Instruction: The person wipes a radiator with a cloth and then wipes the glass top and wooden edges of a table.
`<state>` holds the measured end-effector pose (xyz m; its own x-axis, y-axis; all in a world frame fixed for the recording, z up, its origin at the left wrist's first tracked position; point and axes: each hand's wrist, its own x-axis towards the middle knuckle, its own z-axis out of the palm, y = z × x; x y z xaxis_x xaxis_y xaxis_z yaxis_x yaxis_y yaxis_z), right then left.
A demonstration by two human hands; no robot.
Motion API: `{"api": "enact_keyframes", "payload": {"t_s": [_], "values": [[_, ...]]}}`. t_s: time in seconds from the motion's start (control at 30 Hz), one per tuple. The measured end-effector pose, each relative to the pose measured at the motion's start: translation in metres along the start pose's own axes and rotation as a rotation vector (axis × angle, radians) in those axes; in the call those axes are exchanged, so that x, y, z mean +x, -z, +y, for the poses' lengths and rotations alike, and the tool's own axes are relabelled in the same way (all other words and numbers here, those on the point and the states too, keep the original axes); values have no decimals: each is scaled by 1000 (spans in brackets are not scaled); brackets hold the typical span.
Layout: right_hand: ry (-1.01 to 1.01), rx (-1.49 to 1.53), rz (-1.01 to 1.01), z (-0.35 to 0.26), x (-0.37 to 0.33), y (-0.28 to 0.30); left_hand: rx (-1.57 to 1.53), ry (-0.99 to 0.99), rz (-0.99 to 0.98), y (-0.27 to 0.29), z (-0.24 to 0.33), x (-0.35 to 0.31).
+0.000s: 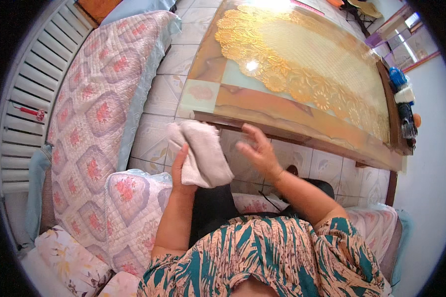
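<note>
A folded, pale beige cloth [203, 153] is held up over my lap, in front of the table's near edge. My left hand [181, 171] grips it from the left side, the thumb lying along the cloth and the other fingers hidden behind it. To the right of the cloth, my right hand [259, 152] is raised in the air with nothing in it. Its fingers are apart and slightly curled, and a gap separates them from the cloth.
Ahead stands a low table [297, 111] with a gold lace-patterned cover. Bottles and small items [404, 99] line its right end. A quilted floral sofa cover [101, 99] runs along the left, beside a white radiator [32, 99]. Patterned tiles [158, 99] show between sofa and table.
</note>
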<state>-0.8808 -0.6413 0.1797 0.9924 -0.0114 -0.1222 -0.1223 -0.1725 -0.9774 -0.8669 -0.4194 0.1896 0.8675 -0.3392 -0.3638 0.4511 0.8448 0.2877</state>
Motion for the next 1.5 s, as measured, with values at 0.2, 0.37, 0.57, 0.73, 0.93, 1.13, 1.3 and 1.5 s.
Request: {"api": "enact_keyframes", "payload": {"t_s": [0.2, 0.37, 0.57, 0.73, 0.93, 1.13, 1.3, 1.5], "values": [[-663, 694, -262, 7, -101, 9, 151, 299, -11, -2, -77, -18], [-596, 570, -16, 32, -140, 55, 392, 411, 173, 20, -120, -27], [-602, 1314, 126, 59, -169, 88, 536, 408, 241, 27, -156, -38], [-739, 1172, -43, 36, -188, 80, 527, 474, 245, 7, -179, -40], [-641, 1149, 211, 76, -163, 96, 1163, 175, 320, 4, -175, -11], [-501, 795, 562, 111, -128, 156, 1885, -822, -28, -60, -99, 83], [-242, 202, 561, 119, -95, 194, 2398, -1052, -177, -55, -72, 179], [-258, -262, 331, 138, -64, 162, 2600, -959, -49, -47, -78, 186]]}}
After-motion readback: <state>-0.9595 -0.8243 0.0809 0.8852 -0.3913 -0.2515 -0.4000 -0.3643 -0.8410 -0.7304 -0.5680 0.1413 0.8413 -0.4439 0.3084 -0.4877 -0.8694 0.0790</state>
